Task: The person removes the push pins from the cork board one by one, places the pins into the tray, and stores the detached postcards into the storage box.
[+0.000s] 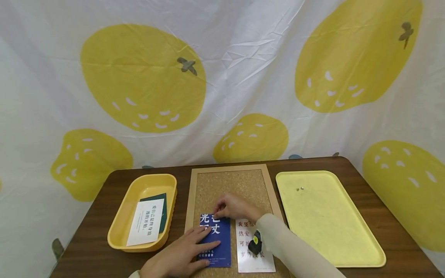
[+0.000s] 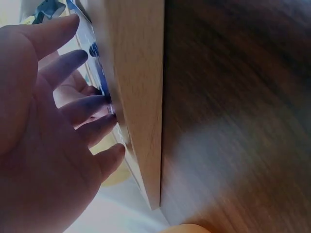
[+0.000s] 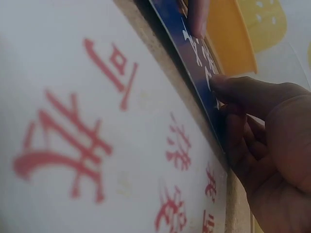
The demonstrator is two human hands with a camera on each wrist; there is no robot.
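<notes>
On the corkboard [image 1: 227, 183], the blue card [image 1: 225, 251] points lengthwise away, large characters [image 1: 216, 229] farthest.

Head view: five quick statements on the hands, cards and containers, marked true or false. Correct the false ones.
1. The left hand rests on the blue card. True.
2. The right hand is on the yellow tray. False: its fingers are at the top edge of the blue card.
3. Two small pieces lie on the yellow tray. True.
4. The orange basin is empty. False: it holds a white card with black text and a dark green card.
5. The white card with red text lies to the right of the blue card, as the camera sees it. True.
</notes>
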